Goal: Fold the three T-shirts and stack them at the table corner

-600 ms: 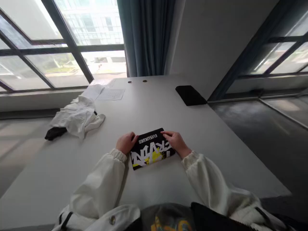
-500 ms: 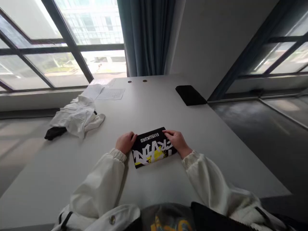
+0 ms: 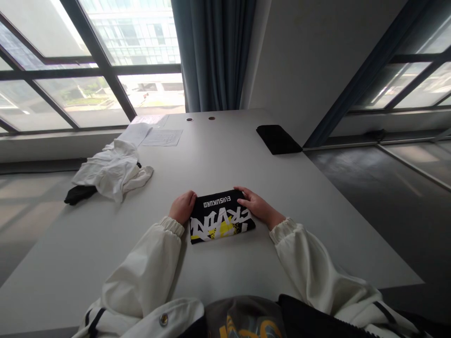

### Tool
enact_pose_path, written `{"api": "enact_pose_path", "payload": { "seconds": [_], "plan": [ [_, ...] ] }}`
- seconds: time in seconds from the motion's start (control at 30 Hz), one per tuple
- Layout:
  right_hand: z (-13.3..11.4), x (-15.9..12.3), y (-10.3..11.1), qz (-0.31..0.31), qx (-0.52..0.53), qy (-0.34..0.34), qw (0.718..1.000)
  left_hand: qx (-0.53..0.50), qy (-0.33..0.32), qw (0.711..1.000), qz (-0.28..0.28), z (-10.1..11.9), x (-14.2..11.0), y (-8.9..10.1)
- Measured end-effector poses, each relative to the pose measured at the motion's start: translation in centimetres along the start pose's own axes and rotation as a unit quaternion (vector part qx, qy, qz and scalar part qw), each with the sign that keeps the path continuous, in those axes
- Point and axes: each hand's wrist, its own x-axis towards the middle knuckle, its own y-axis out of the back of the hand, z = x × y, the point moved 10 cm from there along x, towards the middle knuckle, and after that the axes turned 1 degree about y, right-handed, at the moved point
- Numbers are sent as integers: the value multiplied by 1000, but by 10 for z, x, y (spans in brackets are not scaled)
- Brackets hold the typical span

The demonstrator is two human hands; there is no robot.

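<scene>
A folded black T-shirt with white lettering and a yellow patch lies near the middle of the table, its print upside down to me. At its left edge, my left hand is closed, thumb along the far left corner and fingers partly hidden. My right hand grips the far right corner, with the thumb on top and the fingers around the back edge. White sleeves with elastic cuffs cover both my arms.
On the white table, a rumpled white garment lies at the left with a black piece under it. Paper sheets rest behind. A folded black cloth is near the right edge. Windows and a blue curtain stand beyond.
The T-shirt has shifted slightly left and turned so it lies straighter. My right fingers have moved from pinching on top to reaching around its far edge.
</scene>
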Motion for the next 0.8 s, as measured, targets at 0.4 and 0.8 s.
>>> {"api": "enact_pose_path", "payload": {
  "seconds": [0.4, 0.8],
  "plan": [
    [-4, -5, -10, -52, -45, -18, 997, -47, -10, 999, 1, -3, 2, -5],
    [-8, -3, 1, 9, -80, 16, 997, -60, -45, 997, 28, 3, 4, -2]
  ]
}}
